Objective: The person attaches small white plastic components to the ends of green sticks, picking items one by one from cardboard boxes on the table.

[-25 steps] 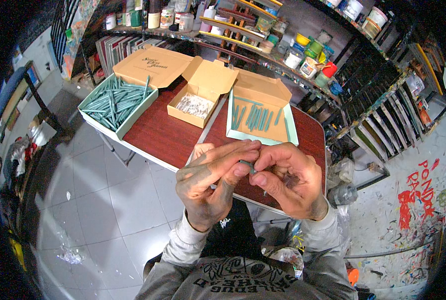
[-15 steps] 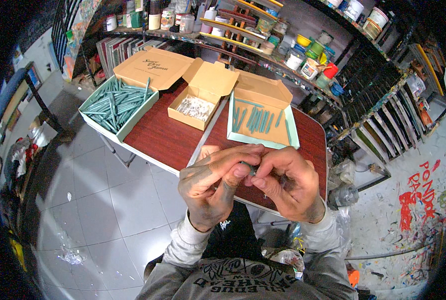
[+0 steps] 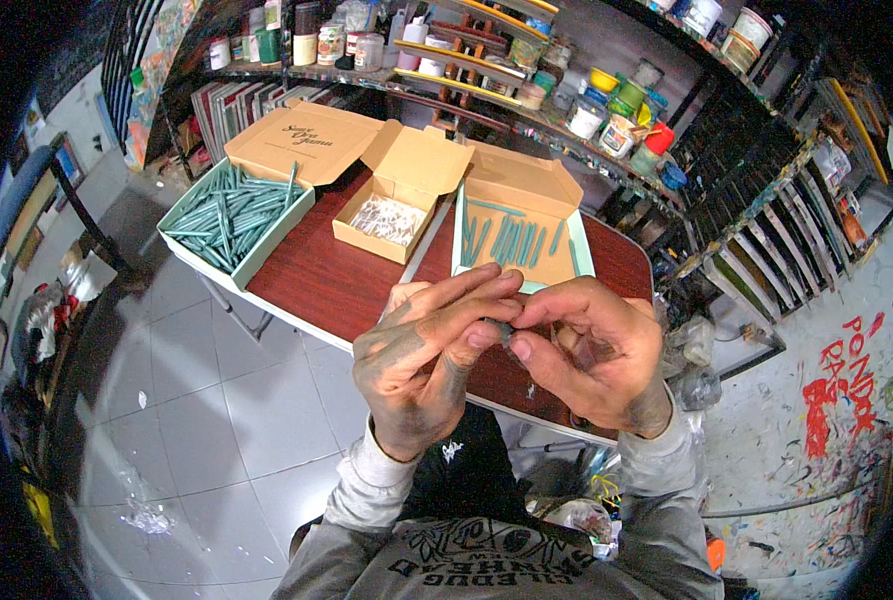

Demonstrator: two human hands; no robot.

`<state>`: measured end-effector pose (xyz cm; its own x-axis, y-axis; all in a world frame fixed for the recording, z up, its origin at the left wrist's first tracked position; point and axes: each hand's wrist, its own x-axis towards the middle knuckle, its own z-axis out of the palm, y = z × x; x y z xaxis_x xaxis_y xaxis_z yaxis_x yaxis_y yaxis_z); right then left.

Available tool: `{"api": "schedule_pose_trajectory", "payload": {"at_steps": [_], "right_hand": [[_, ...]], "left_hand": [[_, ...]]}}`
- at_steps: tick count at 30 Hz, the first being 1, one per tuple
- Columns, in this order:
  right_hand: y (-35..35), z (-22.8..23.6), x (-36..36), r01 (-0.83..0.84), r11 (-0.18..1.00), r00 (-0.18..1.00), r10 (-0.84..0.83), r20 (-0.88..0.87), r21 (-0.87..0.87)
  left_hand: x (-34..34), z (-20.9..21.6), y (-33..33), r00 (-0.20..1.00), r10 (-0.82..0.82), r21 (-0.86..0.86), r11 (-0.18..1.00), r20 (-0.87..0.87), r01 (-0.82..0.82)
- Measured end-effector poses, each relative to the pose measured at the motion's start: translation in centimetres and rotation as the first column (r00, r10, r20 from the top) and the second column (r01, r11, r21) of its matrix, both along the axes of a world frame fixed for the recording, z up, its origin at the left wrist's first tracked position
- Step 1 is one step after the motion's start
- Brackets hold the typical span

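Note:
Close together above the near edge of the table, my left hand point(image 3: 411, 355) and my right hand point(image 3: 596, 350) are closed in pinches. Between their fingertips shows a short bit of a slim dark green stick point(image 3: 504, 331), mostly hidden by the fingers. Beyond them, a pale green box point(image 3: 556, 284) holds several green sticks point(image 3: 514, 241) laid roughly side by side. A small brown box point(image 3: 371, 245) in the middle contains many little white pieces point(image 3: 388, 220). On the left, another pale green box point(image 3: 276, 237) is heaped with slim, tapered green sticks point(image 3: 228, 218).
The boxes stand with raised lids on a dark red folding table point(image 3: 301, 268). Behind it, a shelf point(image 3: 406, 88) carries paint jars and tubs. Framed screens point(image 3: 781, 240) lean in a rack at the right. Grey floor tiles point(image 3: 201, 420) lie to the left.
My right hand has shifted slightly right and its fingers have opened out a little from my left hand. The dark green bit between the fingertips shows slightly more.

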<state>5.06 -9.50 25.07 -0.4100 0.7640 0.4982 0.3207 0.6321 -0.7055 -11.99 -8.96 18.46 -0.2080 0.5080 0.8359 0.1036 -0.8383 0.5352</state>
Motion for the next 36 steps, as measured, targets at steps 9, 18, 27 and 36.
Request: {"api": "schedule_pose_trajectory", "payload": {"at_steps": [9,18,27,36], "right_hand": [[0.0,1.1,-0.7,-0.032,0.902,0.981,-0.055,0.188,0.431],[-0.4,0.9,-0.7,0.011,0.961,0.988,-0.053,0.144,0.277],[0.0,1.8,-0.8,-0.072,0.886,0.951,-0.078,0.298,0.459],[0.6,1.4,-0.9,-0.178,0.725,0.903,-0.148,0.404,0.665]], "left_hand": [[0.6,0.3,-1.0,0.993,0.11,0.009,0.994,-0.034,-0.11],[1.4,-0.2,-0.6,0.961,-0.043,-0.141,0.986,0.271,0.084],[0.8,0.0,-0.2,0.982,-0.002,-0.068,0.998,0.187,0.015],[1.1,0.9,-1.7,0.938,-0.121,-0.273,0.937,0.325,0.216]]}}
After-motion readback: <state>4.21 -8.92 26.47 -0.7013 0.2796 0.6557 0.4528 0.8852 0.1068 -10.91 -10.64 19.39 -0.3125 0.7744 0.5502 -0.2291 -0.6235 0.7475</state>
